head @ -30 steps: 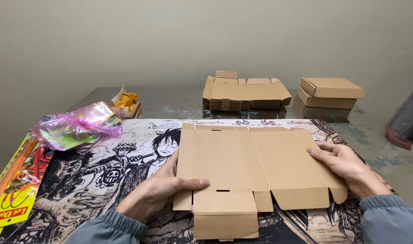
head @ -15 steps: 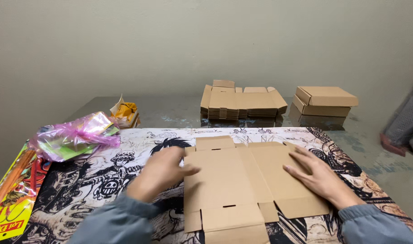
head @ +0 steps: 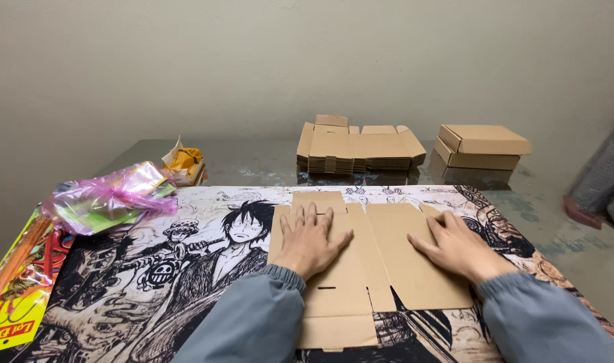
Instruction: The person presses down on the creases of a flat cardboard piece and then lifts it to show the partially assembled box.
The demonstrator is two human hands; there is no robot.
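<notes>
A flat, unfolded brown cardboard box blank [head: 387, 262] lies on a black-and-white cartoon-printed mat [head: 152, 289]. My left hand [head: 310, 238] presses flat on the blank's left panel, fingers spread and pointing away from me. On the right panel rests my right hand [head: 455, 245], also flat, palm down. Neither hand grips anything. Grey sleeves cover both forearms.
A stack of flat cardboard blanks [head: 357, 148] sits at the back of the glass table, with two assembled brown boxes [head: 481, 146] to its right. At the left lie a pink plastic bag [head: 109, 198], a yellow packet [head: 185, 165] and colourful packaging [head: 15, 289].
The blank has been turned and laid flat. My left hand moved from the near left edge onto its left panel; my right hand shifted inward onto the right panel.
</notes>
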